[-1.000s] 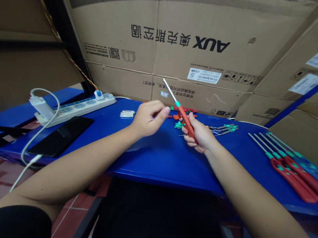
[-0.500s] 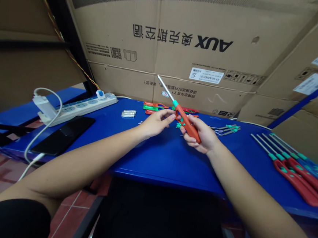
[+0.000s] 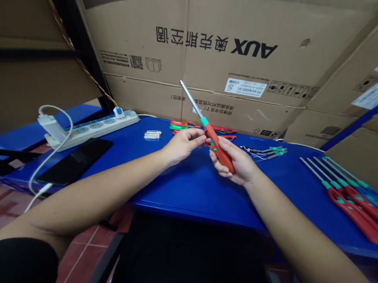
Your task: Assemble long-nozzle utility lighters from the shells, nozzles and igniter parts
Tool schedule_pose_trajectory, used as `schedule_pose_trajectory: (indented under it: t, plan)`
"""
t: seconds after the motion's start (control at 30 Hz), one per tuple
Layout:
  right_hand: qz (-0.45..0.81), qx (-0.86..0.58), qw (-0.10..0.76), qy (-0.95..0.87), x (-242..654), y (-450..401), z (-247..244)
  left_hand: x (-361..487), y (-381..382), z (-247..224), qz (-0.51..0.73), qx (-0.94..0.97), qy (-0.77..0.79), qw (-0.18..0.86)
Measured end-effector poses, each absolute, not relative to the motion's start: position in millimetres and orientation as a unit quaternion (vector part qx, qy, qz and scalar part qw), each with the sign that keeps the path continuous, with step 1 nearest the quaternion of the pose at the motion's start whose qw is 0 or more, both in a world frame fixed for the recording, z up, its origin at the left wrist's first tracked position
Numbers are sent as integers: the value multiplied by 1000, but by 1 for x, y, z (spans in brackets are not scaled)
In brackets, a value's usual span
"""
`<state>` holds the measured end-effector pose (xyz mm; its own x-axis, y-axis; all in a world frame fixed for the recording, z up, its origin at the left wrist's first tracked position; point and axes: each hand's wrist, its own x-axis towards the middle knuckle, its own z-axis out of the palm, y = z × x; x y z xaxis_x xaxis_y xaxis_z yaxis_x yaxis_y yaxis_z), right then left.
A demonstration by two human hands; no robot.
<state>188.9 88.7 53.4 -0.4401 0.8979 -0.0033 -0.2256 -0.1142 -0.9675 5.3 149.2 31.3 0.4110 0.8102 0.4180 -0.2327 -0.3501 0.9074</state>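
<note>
Right fingers (image 3: 222,162) grip red utility lighter (image 3: 215,144).

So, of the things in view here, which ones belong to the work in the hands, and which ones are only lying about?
Seem part of the work:
red long-nozzle lighter in the right hand
left hand beside it
small metal tubes
teal wired parts
red and green plastic pieces
row of similar lighters

Seem just lying about:
power strip
black phone
cardboard cartons

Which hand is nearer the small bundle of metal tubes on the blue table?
Left hand: just right of the metal tubes, not touching. Right hand: farther right, holding a red utility lighter.
</note>
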Motion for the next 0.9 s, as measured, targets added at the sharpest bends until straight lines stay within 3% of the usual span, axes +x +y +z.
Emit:
schedule_pose_trajectory:
  t: [0.27, 0.5, 0.9]
  plan:
    - [681, -234, 364, -591, 193, 77, 54, 1, 150, 33, 511, 618, 235, 550]
    - [647, -307, 438, -543, 176, 69, 52, -1, 151, 37, 506, 623, 239, 546]
    - [637, -348, 420, -545, 182, 59, 48, 5, 143, 37, 474, 668, 259, 511]
